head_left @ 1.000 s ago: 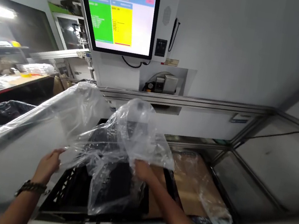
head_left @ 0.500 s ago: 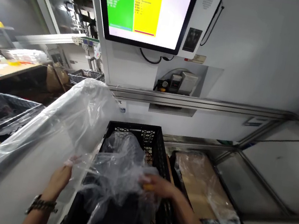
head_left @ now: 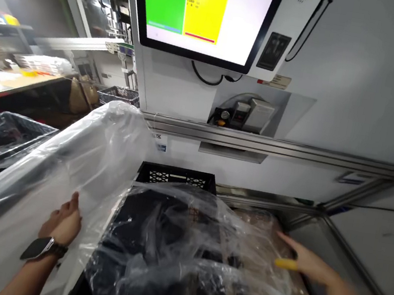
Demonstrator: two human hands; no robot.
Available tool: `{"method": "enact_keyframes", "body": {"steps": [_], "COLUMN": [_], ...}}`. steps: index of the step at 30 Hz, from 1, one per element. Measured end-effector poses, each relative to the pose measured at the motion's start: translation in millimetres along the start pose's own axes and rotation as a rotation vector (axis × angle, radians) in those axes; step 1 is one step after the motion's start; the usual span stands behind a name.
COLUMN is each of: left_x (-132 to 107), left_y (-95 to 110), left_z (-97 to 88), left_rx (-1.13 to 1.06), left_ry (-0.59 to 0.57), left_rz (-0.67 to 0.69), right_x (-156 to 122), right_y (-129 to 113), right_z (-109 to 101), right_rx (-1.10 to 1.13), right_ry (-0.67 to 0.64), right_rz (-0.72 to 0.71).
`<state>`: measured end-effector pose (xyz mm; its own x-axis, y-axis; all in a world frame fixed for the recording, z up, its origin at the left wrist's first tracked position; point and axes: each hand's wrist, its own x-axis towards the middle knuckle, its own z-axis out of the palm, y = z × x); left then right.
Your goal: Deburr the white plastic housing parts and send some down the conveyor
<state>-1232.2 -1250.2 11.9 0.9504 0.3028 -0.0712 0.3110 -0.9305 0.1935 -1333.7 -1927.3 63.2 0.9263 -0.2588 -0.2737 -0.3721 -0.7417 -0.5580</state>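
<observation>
- the black crate [head_left: 180,171] is placed in the middle, below the screen [head_left: 205,8]; dark contents [head_left: 154,221] are seen in it, their form blurred by film.
- the clear film [head_left: 200,264] is spread across the crate and reaches right over a brown board [head_left: 255,228] just beside it.
- the left hand [head_left: 63,223] is held left of the crate, one finger raised, the others curled; whether film is pinched in its grip cannot be told.
- the right hand [head_left: 308,262] is blurred, held by the film's right side; something yellow [head_left: 286,264] is seen at its fingers, but its grip cannot be told.
- at far left, a bin [head_left: 13,137] is lined with clear film.
- farther back, a small crate [head_left: 118,96] is seen.
</observation>
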Motion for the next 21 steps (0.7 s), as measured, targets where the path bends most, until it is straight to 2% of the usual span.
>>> {"method": "enact_keyframes", "body": {"steps": [2, 3, 5, 6, 9, 11, 13, 16, 18, 21], "left_x": [-2.5, -4.3, -6.9, -6.5, 5.0, 20.2, 39.2, 77.1, 111.9, 172.3], "left_y": [10.7, 22.7, 60.1, 83.5, 149.6, 171.4, 169.0, 139.7, 122.4, 114.4], "left_z": [-10.4, -17.2, -28.6, -31.0, -18.2, 2.7, 22.4, 32.1, 23.3, -1.4], "left_rx": [0.059, 0.093, 0.165, 0.191, 0.201, 0.156, 0.111, -0.001, -0.11, -0.302], "left_ry": [-0.002, 0.024, 0.092, 0.108, 0.042, -0.03, -0.082, -0.116, -0.155, -0.318], "left_rz": [0.121, 0.197, 0.378, 0.426, 0.531, 0.599, 0.601, 0.483, 0.376, 0.322], "right_x": [19.6, 31.6, 54.9, 64.4, 80.8, 86.8, 96.1, 122.3, 146.6, 188.3], "right_y": [-22.3, -40.0, -82.2, -103.5, -152.1, -166.8, -169.6, -163.0, -158.1, -152.9], "right_z": [1.0, 8.3, 35.7, 53.6, 105.1, 124.9, 129.4, 116.7, 103.4, 82.9], "right_rx": [-0.026, -0.088, -0.399, -0.443, -0.489, -0.477, -0.446, -0.348, -0.256, -0.152], "right_ry": [-0.131, -0.187, -0.237, -0.246, -0.257, -0.258, -0.255, -0.266, -0.302, -0.43], "right_rz": [-0.14, -0.198, -0.258, -0.301, -0.44, -0.503, -0.504, -0.423, -0.361, -0.316]}}
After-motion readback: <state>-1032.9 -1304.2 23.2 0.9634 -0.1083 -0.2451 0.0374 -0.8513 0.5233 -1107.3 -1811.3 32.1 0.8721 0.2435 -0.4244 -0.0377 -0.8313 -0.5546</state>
